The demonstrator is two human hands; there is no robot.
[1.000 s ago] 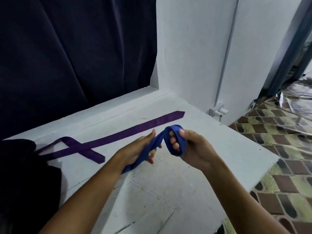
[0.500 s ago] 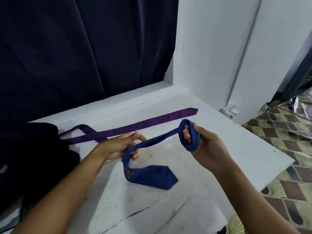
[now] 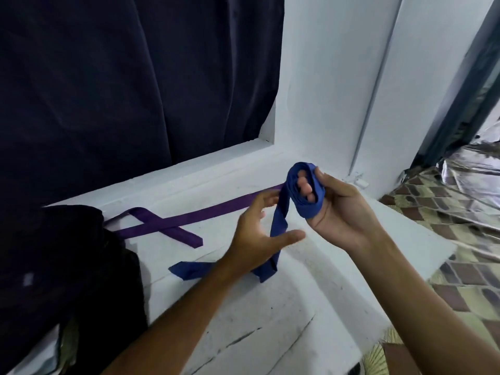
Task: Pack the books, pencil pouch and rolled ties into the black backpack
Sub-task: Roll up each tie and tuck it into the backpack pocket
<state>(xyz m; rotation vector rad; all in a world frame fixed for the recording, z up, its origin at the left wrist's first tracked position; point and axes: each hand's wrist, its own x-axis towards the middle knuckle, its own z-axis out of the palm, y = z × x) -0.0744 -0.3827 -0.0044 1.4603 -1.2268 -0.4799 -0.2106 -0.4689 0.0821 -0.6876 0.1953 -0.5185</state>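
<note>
A blue tie (image 3: 280, 220) is wound in a loop around the fingers of my right hand (image 3: 341, 212), whose thumb pins the coil. The loose length hangs down to the white ledge (image 3: 270, 315), and its wide end lies flat there. My left hand (image 3: 257, 236) is beside the hanging strip with fingers spread, the strip passing between thumb and fingers without a clear grip. A purple tie (image 3: 173, 223) lies stretched across the ledge behind. The black backpack (image 3: 62, 269) sits at the left edge. Books and pencil pouch are not visible.
A dark curtain (image 3: 135, 90) hangs behind the ledge and a white wall (image 3: 338, 77) rises at the right. Patterned floor tiles (image 3: 446, 212) lie beyond the ledge's right edge, with shiny plastic sheeting (image 3: 470, 161) further back.
My right hand has risen with more blue tie wound on its fingers. My left hand has loosened from the strip and spread. The tie's wide end has shifted left on the ledge.
</note>
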